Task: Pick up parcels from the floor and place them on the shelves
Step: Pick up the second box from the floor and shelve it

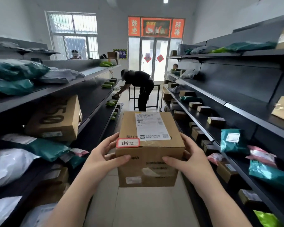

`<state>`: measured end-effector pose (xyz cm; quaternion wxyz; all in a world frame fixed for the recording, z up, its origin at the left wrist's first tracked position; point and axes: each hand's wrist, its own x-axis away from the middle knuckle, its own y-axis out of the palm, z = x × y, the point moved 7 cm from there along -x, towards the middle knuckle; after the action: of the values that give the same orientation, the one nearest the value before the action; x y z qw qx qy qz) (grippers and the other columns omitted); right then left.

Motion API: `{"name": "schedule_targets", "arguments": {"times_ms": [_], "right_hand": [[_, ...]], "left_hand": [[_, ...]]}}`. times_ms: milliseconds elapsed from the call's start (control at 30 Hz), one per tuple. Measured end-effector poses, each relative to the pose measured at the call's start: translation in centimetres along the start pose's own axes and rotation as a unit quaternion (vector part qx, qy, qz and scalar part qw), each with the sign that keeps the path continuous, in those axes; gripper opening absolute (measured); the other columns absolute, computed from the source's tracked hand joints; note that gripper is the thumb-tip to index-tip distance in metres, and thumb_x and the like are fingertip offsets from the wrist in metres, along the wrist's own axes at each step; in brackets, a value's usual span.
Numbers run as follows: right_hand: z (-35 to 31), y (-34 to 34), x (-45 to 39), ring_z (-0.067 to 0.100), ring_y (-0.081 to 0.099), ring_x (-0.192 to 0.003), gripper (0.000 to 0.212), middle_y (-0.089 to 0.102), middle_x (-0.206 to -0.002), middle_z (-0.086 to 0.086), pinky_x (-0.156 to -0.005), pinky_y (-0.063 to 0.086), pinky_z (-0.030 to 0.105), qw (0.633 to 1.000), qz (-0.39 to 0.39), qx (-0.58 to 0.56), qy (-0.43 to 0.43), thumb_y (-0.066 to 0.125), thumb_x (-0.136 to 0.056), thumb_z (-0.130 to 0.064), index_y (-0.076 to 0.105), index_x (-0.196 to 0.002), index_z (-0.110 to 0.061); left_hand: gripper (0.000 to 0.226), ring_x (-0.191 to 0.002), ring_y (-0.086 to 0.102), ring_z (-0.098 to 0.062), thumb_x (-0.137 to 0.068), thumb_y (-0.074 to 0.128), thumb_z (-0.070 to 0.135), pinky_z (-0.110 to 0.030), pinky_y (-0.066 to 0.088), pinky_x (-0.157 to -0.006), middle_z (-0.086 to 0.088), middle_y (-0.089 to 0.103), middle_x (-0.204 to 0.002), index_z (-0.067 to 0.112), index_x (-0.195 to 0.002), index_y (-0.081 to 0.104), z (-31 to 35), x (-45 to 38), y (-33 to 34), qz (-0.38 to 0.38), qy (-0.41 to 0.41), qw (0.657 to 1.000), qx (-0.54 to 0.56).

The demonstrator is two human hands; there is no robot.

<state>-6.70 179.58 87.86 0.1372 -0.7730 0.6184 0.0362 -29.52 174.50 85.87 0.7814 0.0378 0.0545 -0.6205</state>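
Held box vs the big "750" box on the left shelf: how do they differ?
The held box is up in the aisle, gripped by the left hand and right hand; the 750 box rests tilted on the left shelf.
The held box shows a large white shipping label and a red-bordered tag; the 750 box shows big dark print.
Both are brown cardboard.

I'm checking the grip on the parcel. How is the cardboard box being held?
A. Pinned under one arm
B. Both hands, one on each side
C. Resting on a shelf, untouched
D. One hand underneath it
B: the left hand and right hand clasp opposite sides of the cardboard box, held in the aisle.
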Motion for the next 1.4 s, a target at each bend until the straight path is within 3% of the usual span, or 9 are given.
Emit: {"name": "schedule_targets", "arguments": {"times_ms": [200, 400, 500, 600, 867, 1067, 1233, 1300, 1400], "right_hand": [[1.7, 0.8, -7.6, 0.008, 0.055, -0.115, 0.076, 0.062, -0.118, -0.017, -0.098, 0.047, 0.043, 1.0, 0.019, 0.018, 0.002, 0.083, -0.059, -0.012, 0.048, -0.116, -0.048], [3.4, 0.7, -14.2, 0.003, 0.055, -0.112, 0.071, 0.062, -0.114, -0.021, -0.098, 0.047, 0.039, 0.999, 0.031, 0.028, 0.006, 0.083, -0.059, -0.012, 0.048, -0.107, -0.052], [4.3, 0.6, -17.7, 0.002, 0.055, -0.111, 0.076, 0.062, -0.115, -0.021, -0.099, 0.047, 0.039, 0.999, 0.028, 0.033, 0.012, 0.083, -0.059, -0.013, 0.046, -0.116, -0.048], [5.5, 0.2, -21.9, 0.004, 0.056, -0.112, 0.08, 0.063, -0.116, -0.018, -0.099, 0.047, 0.039, 0.999, 0.027, 0.029, 0.016, 0.084, -0.058, -0.012, 0.048, -0.125, -0.039], [8.2, -2.1, -33.5, 0.005, 0.055, -0.113, 0.08, 0.061, -0.117, -0.018, -0.098, 0.047, 0.038, 1.0, 0.016, 0.017, 0.002, 0.083, -0.06, -0.011, 0.045, -0.121, -0.045], [9.6, -4.2, -40.9, -0.014, 0.051, -0.098, 0.075, 0.058, -0.108, -0.028, -0.08, 0.045, 0.015, 1.0, 0.002, 0.004, -0.016, 0.081, -0.062, -0.01, 0.043, -0.11, -0.053], [11.4, -5.5, -45.9, -0.025, 0.052, -0.088, 0.07, 0.058, -0.103, -0.031, -0.067, 0.045, 0.005, 1.0, 0.004, 0.005, -0.008, 0.081, -0.062, -0.01, 0.044, -0.098, -0.057], [11.8, -5.8, -47.8, -0.023, 0.052, -0.092, 0.07, 0.06, -0.106, -0.029, -0.073, 0.047, 0.008, 1.0, 0.005, 0.005, -0.007, 0.082, -0.061, -0.012, 0.044, -0.1, -0.057], [12.5, -5.9, -50.7, -0.003, 0.055, -0.109, 0.074, 0.063, -0.114, -0.021, -0.092, 0.05, 0.032, 1.0, 0.01, 0.016, -0.002, 0.083, -0.06, -0.014, 0.046, -0.112, -0.053]], "left_hand": [[0.083, -0.102, 0.067, -0.019, -0.04, 0.082, 0.035, -0.035, 0.055, -0.082, 0.006, 0.067, -0.117, 0.04, -0.119, 0.056, -1.4, -8.8, -0.6, -0.021, 0.009, 1.0, 0.006], [0.083, -0.099, 0.069, -0.017, -0.04, 0.082, 0.034, -0.031, 0.056, -0.077, 0.004, 0.067, -0.117, 0.039, -0.119, 0.056, -2.5, -16.2, -0.4, -0.038, 0.007, 0.999, 0.005], [0.077, -0.094, 0.069, -0.011, -0.042, 0.083, 0.031, -0.025, 0.057, -0.069, 0.005, 0.068, -0.114, 0.044, -0.113, 0.057, -3.0, -19.8, -0.1, -0.04, 0.006, 0.999, 0.005], [0.075, -0.094, 0.069, -0.012, -0.038, 0.082, 0.035, -0.027, 0.057, -0.07, 0.006, 0.068, -0.113, 0.048, -0.108, 0.057, -3.3, -23.9, 0.4, -0.037, 0.005, 0.999, 0.004], [0.073, -0.092, 0.07, -0.009, -0.049, 0.081, 0.019, -0.021, 0.057, -0.065, 0.004, 0.069, -0.113, 0.04, -0.116, 0.057, -4.4, -35.0, 2.7, -0.012, 0.024, 1.0, 0.001], [0.076, -0.092, 0.07, -0.009, -0.053, 0.084, 0.017, -0.017, 0.056, -0.064, 0.003, 0.069, -0.115, 0.036, -0.121, 0.056, -4.6, -42.2, 5.2, -0.013, 0.038, 0.999, -0.007], [0.078, -0.091, 0.07, -0.007, -0.048, 0.085, 0.024, -0.015, 0.055, -0.062, 0.003, 0.068, -0.115, 0.037, -0.12, 0.055, -5.4, -47.3, 6.7, -0.018, 0.028, 0.999, -0.009], [0.074, -0.091, 0.07, -0.007, -0.054, 0.086, 0.021, -0.016, 0.056, -0.062, 0.003, 0.068, -0.115, 0.038, -0.119, 0.055, -5.6, -49.4, 7.1, -0.016, 0.027, 0.999, -0.008], [0.075, -0.093, 0.07, -0.01, -0.053, 0.086, 0.022, -0.019, 0.057, -0.065, 0.004, 0.068, -0.116, 0.038, -0.12, 0.055, -6.1, -52.6, 7.3, -0.022, 0.024, 0.999, -0.009]]}}
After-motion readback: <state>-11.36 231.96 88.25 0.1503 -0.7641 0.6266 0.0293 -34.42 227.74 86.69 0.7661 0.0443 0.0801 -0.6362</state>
